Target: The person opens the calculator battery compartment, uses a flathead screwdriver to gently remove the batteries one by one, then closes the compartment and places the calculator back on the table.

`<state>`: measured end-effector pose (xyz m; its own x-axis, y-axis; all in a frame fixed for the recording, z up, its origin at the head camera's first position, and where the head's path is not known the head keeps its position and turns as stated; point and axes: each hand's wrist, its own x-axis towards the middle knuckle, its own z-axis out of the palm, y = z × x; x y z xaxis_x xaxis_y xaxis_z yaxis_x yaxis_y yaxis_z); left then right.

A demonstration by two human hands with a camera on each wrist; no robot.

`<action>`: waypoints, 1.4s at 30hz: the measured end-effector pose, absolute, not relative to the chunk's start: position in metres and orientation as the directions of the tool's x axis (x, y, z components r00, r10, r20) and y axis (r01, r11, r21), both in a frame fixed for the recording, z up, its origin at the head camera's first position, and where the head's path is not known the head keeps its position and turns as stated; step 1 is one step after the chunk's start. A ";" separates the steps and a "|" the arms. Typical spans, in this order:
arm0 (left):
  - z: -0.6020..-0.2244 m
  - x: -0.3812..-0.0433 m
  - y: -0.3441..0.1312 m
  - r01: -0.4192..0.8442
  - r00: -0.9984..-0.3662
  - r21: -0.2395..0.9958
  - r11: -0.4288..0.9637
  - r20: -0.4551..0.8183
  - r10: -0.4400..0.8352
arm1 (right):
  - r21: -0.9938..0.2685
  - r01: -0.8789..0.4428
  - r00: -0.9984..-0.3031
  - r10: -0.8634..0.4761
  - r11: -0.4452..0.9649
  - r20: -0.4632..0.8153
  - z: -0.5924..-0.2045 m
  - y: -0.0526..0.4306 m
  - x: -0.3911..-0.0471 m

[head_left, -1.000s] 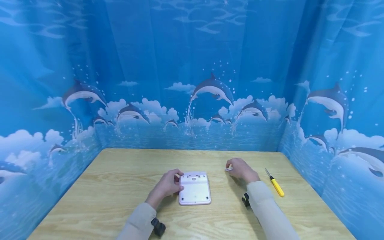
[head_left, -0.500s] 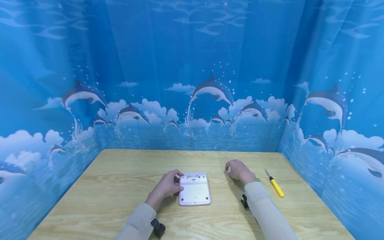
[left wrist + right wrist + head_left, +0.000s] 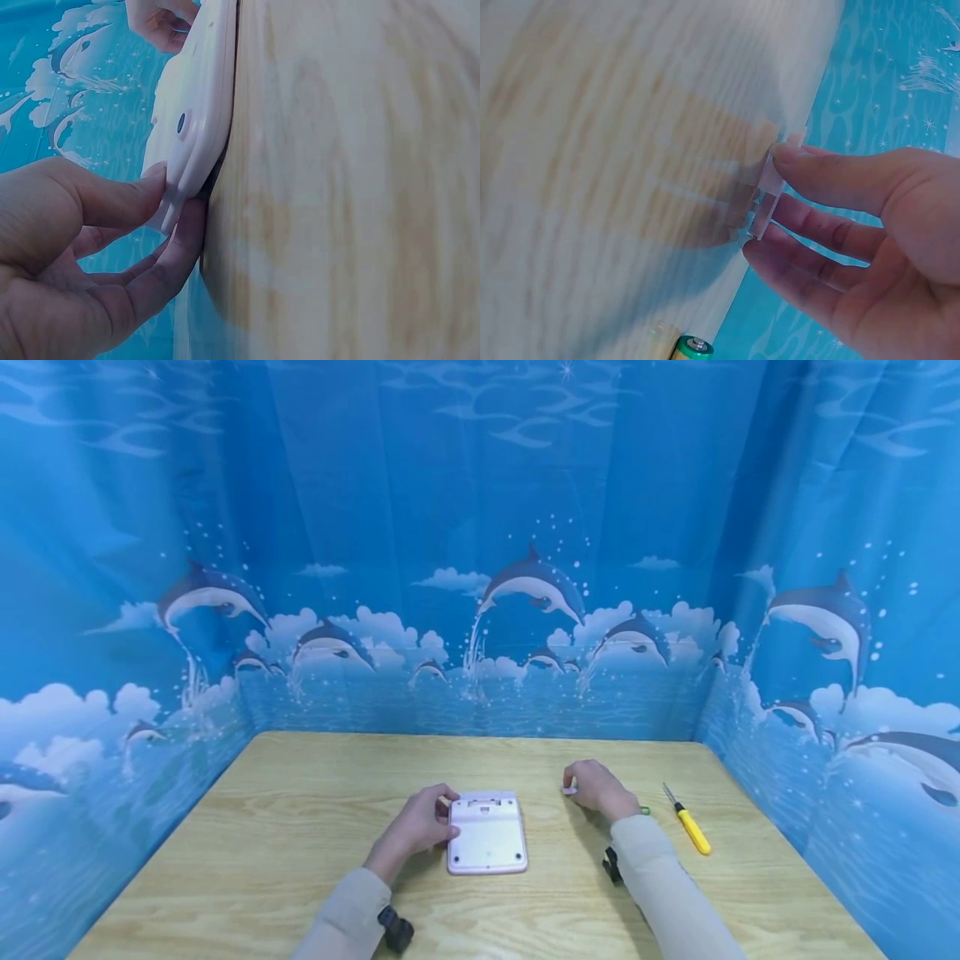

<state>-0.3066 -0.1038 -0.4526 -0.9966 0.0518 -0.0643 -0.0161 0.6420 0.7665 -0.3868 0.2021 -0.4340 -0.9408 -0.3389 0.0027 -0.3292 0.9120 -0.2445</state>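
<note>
A pale pinkish-white desk calculator lies back side up on the wooden table, its small battery bay uncovered near the far edge. My left hand pinches its left edge; in the left wrist view the thumb lies on the back, with fingers against the rim. Right of the calculator, just over the table, my right hand holds a small pale plastic battery cover between thumb and fingers. Part of that cover is hidden by the fingers. A green-ended battery lies near the right wrist, mostly out of sight.
A yellow-handled screwdriver lies to the right of my right forearm, tip pointing away. Blue dolphin-print curtains enclose the back and both sides of the table.
The right hand has shifted slightly and turned the battery cover a little. The battery's green end has come into sight beside the right wrist. Left hand and calculator stay put.
</note>
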 end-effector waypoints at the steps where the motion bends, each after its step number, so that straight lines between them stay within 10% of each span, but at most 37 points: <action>1: -0.452 -0.306 -0.104 -0.018 -0.997 0.766 0.643 -0.066 0.050 | -0.246 -0.328 -0.941 -0.338 0.912 0.002 -0.434 0.202 -0.387; 42: -0.453 -0.307 -0.105 0.007 -0.996 0.762 0.647 -0.054 0.073 | -0.274 -0.333 -0.928 -0.365 0.902 -0.073 -0.411 0.182 -0.376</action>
